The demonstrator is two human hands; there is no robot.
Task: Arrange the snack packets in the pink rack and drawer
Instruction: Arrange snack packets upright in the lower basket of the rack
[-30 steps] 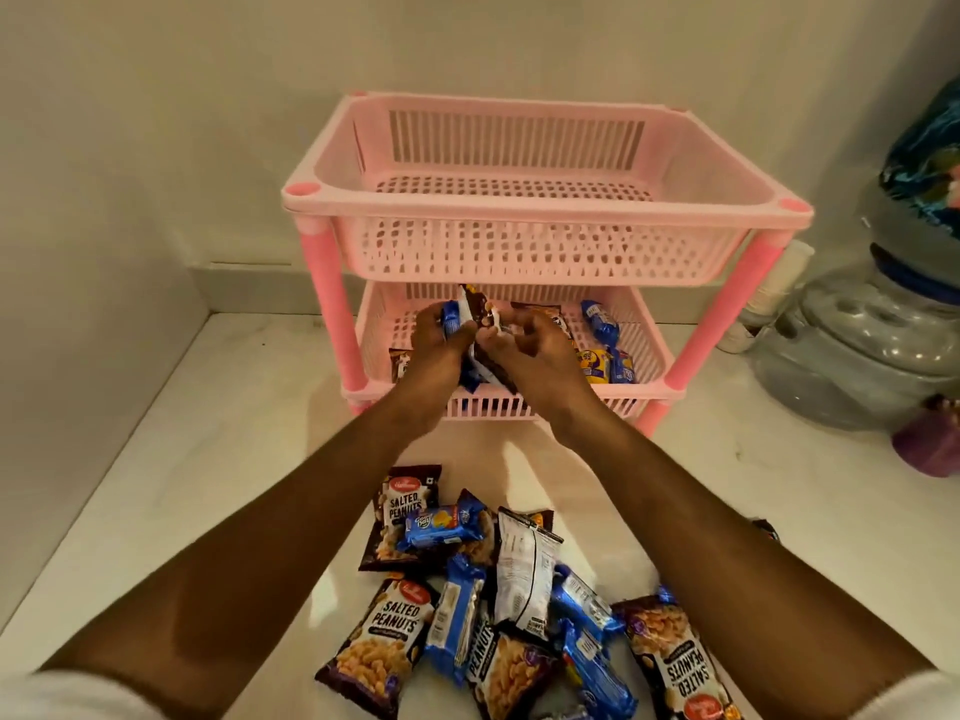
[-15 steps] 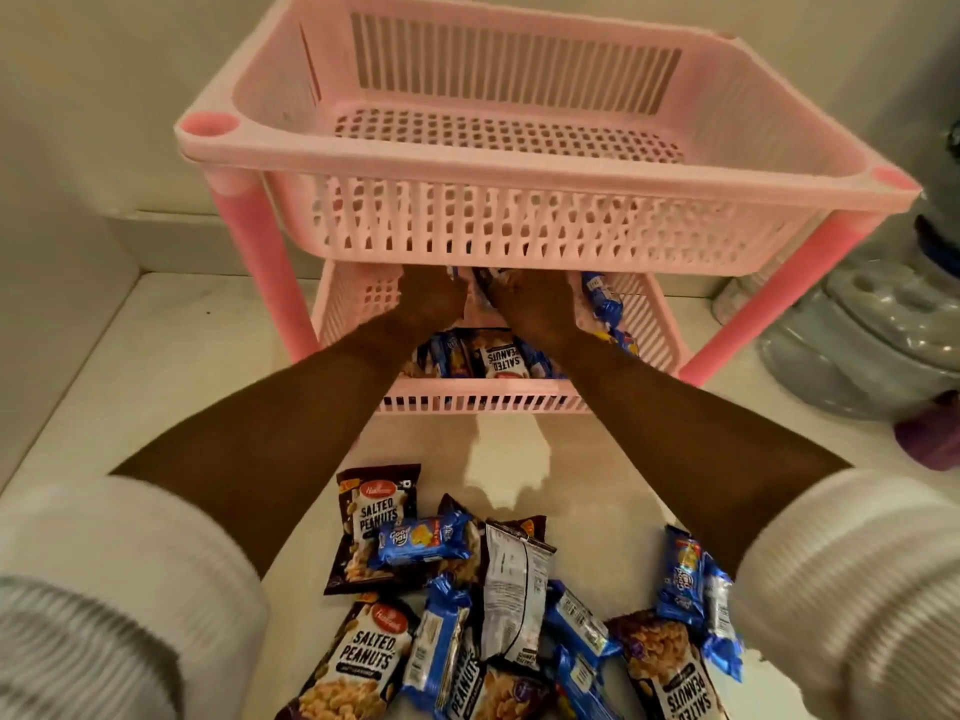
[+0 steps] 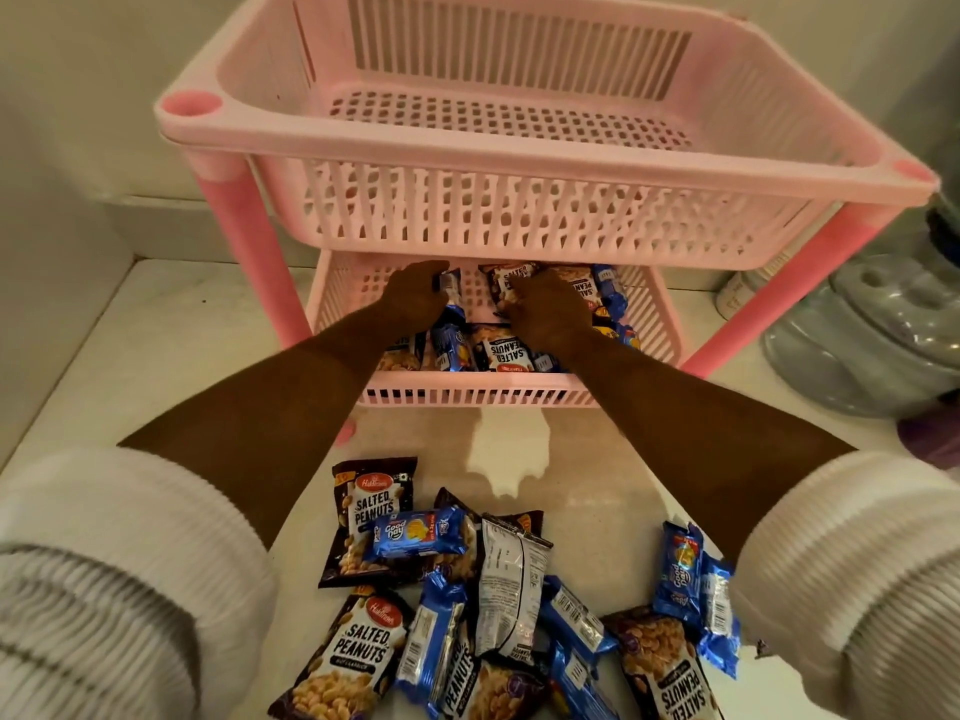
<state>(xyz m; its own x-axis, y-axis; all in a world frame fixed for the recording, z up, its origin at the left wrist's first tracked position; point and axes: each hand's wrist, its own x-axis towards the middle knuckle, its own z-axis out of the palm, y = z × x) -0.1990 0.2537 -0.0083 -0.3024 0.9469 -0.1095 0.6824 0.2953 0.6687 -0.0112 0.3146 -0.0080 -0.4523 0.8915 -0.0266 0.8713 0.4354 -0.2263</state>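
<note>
Scene: both arms reach under the empty top basket (image 3: 519,132) of the pink rack (image 3: 249,252) into its lower basket (image 3: 467,394).
Left hand: the left hand (image 3: 415,298) grips a blue biscuit packet (image 3: 451,293), held on end.
Right hand: the right hand (image 3: 550,314) presses down on a salted-peanut packet (image 3: 511,285); its fingers are hidden, so whether they grip cannot be told.
Waiting stock: a loose pile of packets (image 3: 467,589) lies on the counter (image 3: 156,345), near the sleeves.
Risk: the upright packet may topple onto the row in front; a sleeve drawn back could likely scatter the pile.
</note>
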